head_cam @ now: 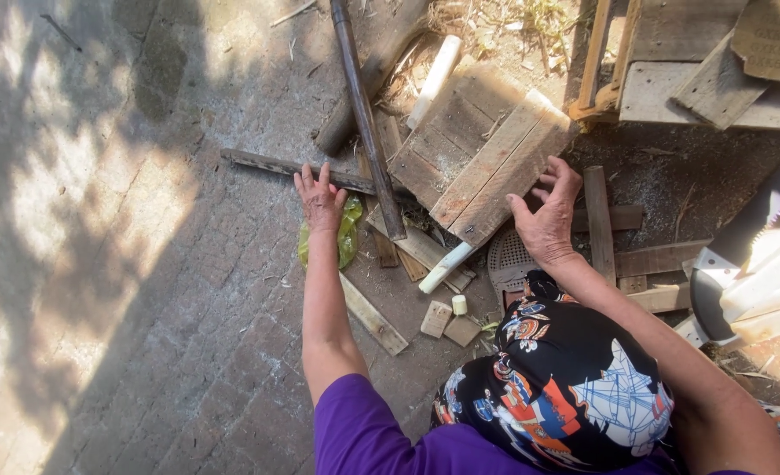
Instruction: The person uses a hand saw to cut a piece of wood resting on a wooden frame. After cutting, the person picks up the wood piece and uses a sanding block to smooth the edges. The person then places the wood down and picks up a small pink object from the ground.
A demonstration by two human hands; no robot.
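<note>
My left hand (320, 198) reaches down with fingers spread and rests on a thin dark wooden strip (267, 164) lying on the brick paving, just above a green plastic bag (348, 230). My right hand (548, 215) is curled around the lower right edge of a board panel (473, 149) made of nailed planks, which lies tilted over a pile of scrap wood. A long dark pole (365, 114) crosses the pile between my hands.
Loose offcuts (447, 321) and a flat slat (374, 317) lie near my knees. A white tube (435, 75) and a log (363, 92) sit behind the panel. A saw blade (764, 211) and stacked boards (706, 84) are at right. Brick paving (143, 290) spreads left.
</note>
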